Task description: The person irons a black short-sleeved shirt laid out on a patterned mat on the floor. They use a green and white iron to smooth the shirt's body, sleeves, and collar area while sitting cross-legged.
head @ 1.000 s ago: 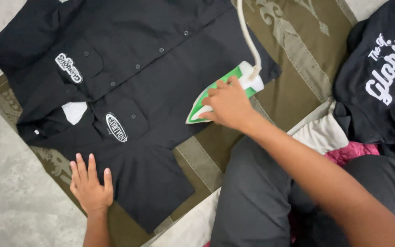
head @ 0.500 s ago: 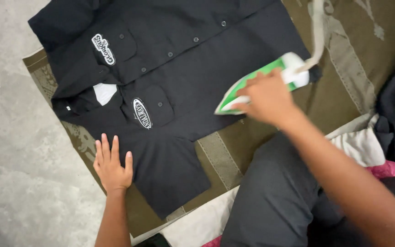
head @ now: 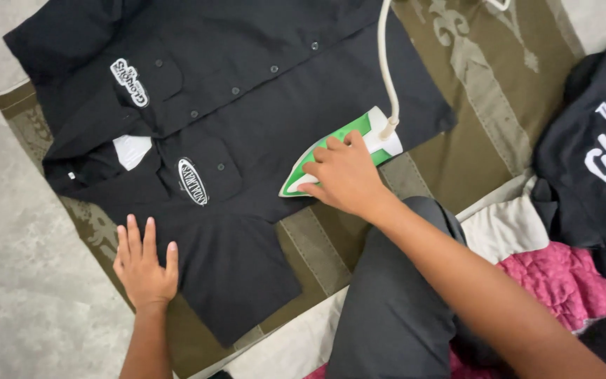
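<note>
**A:** Where did you have the iron (head: 341,151) at this moment?

**B:** You had your right hand (head: 345,179) wrapped over its handle, fingers closed around it, with the green and white body lying on the lower front of the black button-up shirt (head: 261,91), close to the hem edge. Its cream cord (head: 386,70) ran up and away across the cloth.

**A:** And what had changed from a second earlier?

**B:** Not much in the grip. Your hand was on the iron the same way in each earlier view. The iron sat at about the same spot on the shirt, near that same edge, so most of the shift came from your head moving. Your left hand (head: 143,265) was open and flat, fingers spread, pressing on the short sleeve just as before.

**A:** What lay around it?

**B:** The shirt was spread on an olive patterned mat (head: 485,84) over a grey floor (head: 22,281). A second black garment with white lettering (head: 590,161) lay to your right, with a pink quilted cloth (head: 555,281) below it, beside your dark-trousered knee (head: 394,302).
</note>
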